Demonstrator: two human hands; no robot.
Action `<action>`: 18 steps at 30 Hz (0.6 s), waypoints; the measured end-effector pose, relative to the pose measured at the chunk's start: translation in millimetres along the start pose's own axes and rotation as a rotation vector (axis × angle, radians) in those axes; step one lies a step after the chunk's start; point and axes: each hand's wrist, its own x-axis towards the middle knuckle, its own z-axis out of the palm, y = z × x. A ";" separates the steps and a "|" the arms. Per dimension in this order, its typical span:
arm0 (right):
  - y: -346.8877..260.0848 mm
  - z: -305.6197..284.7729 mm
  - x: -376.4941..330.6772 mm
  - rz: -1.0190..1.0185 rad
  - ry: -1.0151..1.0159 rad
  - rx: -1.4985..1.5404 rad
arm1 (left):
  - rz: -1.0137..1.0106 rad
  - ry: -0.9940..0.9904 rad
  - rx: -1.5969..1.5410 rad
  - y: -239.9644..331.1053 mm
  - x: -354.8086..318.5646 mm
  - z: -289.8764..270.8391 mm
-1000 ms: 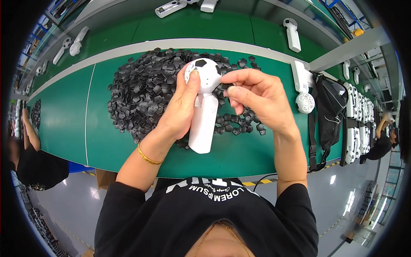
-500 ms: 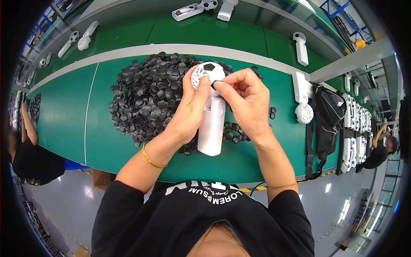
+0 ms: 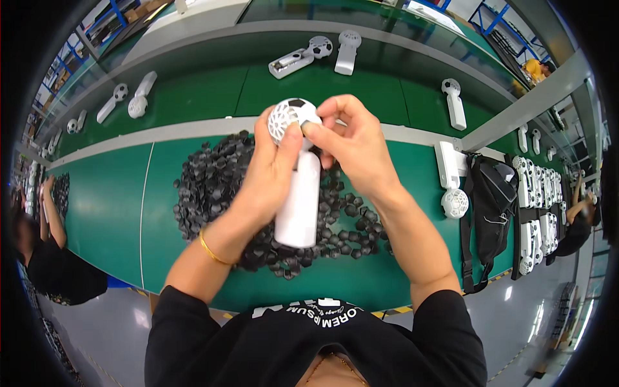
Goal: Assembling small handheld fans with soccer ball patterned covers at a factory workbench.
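My left hand (image 3: 274,161) is closed round the ball-shaped head of a white handheld fan (image 3: 298,209), which has a slatted grille and black football patches. Its thumb lies across the front of the ball, and the white handle hangs down toward me. At the right side of the ball, my right hand (image 3: 354,142) is pinched, thumb against the surface and fingers curled behind. A dark edge of a small black pentagon piece (image 3: 305,129) shows at the thumb tip; the rest is covered. Beneath both hands spreads a heap of black pentagon pieces (image 3: 209,177).
A green worktable (image 3: 174,258) bears the heap. At the right lie another white fan (image 3: 451,184), a black bag (image 3: 490,206) and trays of fans (image 3: 532,187). More fans (image 3: 346,55) lie on the shelf behind. Co-workers sit at the left (image 3: 61,264) and right (image 3: 570,226).
Both hands and the fan have shifted slightly left within the picture, while the view has tilted upward. The black piece, plain between my right thumb and finger before, is now mostly covered against the ball.
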 end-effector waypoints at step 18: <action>111.9 -137.7 211.6 0.143 0.567 -1.558 | 0.024 0.179 0.842 -58.9 233.1 -171.5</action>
